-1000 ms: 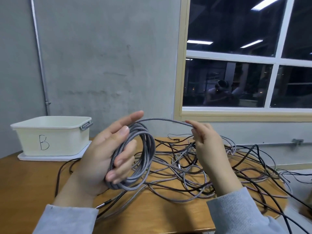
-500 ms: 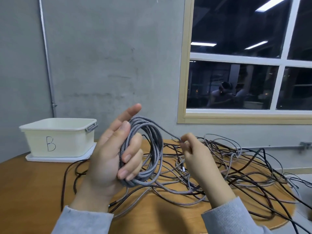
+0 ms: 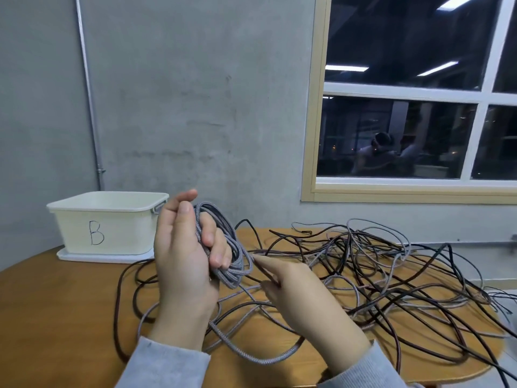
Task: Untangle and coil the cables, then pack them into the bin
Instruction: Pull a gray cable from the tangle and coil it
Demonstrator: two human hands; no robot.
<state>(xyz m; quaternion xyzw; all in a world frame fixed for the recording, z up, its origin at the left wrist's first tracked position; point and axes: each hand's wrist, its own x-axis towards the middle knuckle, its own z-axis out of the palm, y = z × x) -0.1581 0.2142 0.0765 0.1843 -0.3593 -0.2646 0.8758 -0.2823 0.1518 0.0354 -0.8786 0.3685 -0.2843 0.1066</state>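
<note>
Grey braided coil (image 3: 229, 247) held above table (image 3: 56, 303), left hand (image 3: 184, 256) curled round it.
Right hand (image 3: 291, 284) pinches its loose strand just beside coil. Bin (image 3: 109, 222) marked "B".

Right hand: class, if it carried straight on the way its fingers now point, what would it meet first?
Probably the grey coil gripped in the left hand: the right hand points up-left, fingertips almost at it, though depth is uncertain.
</note>
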